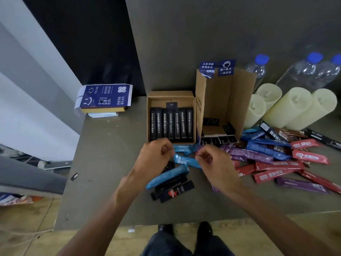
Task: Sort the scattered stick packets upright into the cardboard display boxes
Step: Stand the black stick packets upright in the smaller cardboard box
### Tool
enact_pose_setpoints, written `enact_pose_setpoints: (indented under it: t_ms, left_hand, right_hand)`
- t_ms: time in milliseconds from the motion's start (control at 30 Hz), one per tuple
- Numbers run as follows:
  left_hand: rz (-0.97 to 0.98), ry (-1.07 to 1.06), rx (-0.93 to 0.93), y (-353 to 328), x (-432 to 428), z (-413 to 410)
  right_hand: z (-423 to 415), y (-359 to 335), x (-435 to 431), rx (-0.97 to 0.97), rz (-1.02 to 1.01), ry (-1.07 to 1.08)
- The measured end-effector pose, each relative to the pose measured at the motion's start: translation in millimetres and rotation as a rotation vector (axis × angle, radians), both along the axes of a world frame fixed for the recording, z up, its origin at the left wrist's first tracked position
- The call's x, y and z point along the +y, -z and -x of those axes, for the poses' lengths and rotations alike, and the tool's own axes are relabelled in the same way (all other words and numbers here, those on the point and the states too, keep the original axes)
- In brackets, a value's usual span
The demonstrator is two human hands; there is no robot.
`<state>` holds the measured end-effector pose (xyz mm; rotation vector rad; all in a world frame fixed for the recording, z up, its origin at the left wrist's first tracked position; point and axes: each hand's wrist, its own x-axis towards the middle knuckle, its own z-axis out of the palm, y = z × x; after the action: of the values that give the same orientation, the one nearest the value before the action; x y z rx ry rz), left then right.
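**A:** What lies nearest?

**B:** Past the front edge of the grey desk [103, 182] there is a small bunch of black stick packets [172, 191]. A light-blue stick packet [167, 176] lies slanted just beyond and touches them.

**A:** And the hands?

**B:** They hover a little apart above the desk, both with curled fingers. The left hand [156, 156] pinches one end of another light-blue packet [186, 160]. The packet's other end runs under the right hand [212, 162], and I cannot tell whether that hand grips it or anything else.

**A:** Where are the rest of the loose packets?

**B:** They are scattered to the right of the right hand. The purple packets [251, 154] are closest to it, the red packets [276, 172] spread further right, and some dark-blue packets [265, 149] overlap behind them.

**A:** And the boxes?

**B:** Just beyond the left hand sits a low cardboard display box [151, 115]. It holds a row of black packets [171, 124] packed side by side. A taller cardboard box [243, 93] touches its right side, with blue labels on its raised flaps and a few small black sachets [210, 121] at the bottom.

**A:** Anything further back?

**B:** Cream pillar candles [287, 106] lie on their sides at the right, and clear water bottles with blue caps [258, 67] stand behind them. A blue printed coffee box [105, 97] sits at the far left corner of the desk.
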<state>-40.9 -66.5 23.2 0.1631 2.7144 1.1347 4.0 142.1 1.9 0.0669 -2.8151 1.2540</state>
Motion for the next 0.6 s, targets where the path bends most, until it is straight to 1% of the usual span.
enact_pose_setpoints:
  t_ms: [100, 167, 267, 400, 467, 500, 600]
  left_hand:
    - [0.115, 0.023, -0.06, 15.1, -15.9, -23.3]
    - [0.159, 0.055, -0.089, 23.6, -24.7, -39.1]
    - [0.229, 0.096, -0.092, 30.2, -30.6, -59.9]
    - [0.288, 0.089, -0.067, 32.8, -28.6, -72.8]
    - [0.236, 0.043, -0.054, 31.1, -27.6, -75.2]
    - [0.183, 0.01, -0.059, 29.5, -28.1, -75.6]
    - [0.004, -0.095, -0.136, 20.5, -33.0, -75.7]
  right_hand:
    - [-11.2, 7.3, -3.0, -0.009, -0.059, -0.134]
    - [-17.0, 12.0, -7.4, -0.052, -0.088, -0.2]
    - [-23.6, 14.2, -15.7, -0.109, -0.182, -0.272]
    - [-24.0, 11.7, -27.2, -0.107, -0.281, -0.311]
    - [-21.5, 11.0, -29.3, -0.112, -0.276, -0.283]
    - [-19.4, 10.2, -28.4, -0.13, -0.235, -0.263]
    - [-12.1, -0.3, -22.8, -0.218, -0.022, -0.2]
